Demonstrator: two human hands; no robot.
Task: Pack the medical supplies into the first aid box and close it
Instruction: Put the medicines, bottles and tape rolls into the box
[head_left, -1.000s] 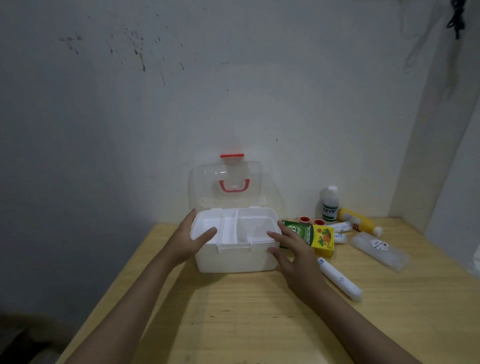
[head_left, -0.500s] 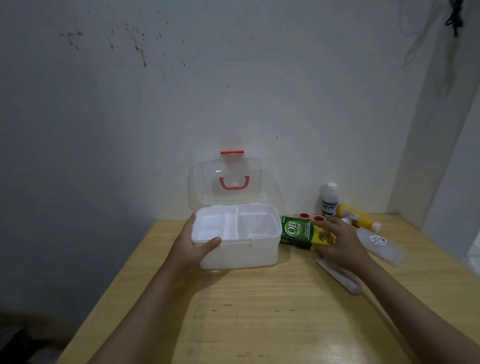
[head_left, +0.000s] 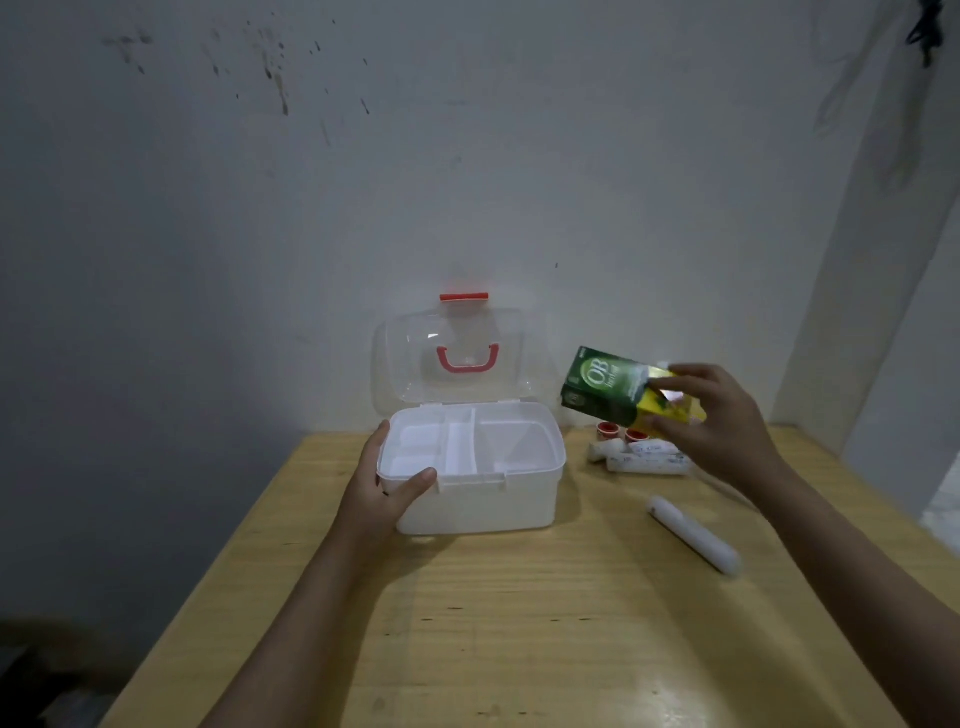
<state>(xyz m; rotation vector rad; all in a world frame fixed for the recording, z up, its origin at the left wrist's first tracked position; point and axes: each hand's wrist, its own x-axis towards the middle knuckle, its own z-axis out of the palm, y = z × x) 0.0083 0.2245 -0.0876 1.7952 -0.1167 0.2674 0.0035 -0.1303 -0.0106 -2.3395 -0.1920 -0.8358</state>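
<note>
My white first aid box (head_left: 483, 499) has a red handle (head_left: 467, 359); right of it, a green-and-yellow carton (head_left: 618, 392).

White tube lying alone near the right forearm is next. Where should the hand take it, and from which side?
Judging by its pose, grip the white tube around its middle, coming from above with the fingers across its width. It lies flat and diagonal on the table, apart from other items, and its round shape may roll if nudged at an end. The right hand must first release the green box.

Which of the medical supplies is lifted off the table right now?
The green and yellow carton, held tilted in the right hand beside the open box. The white tubes and white case lie on the table.
</note>
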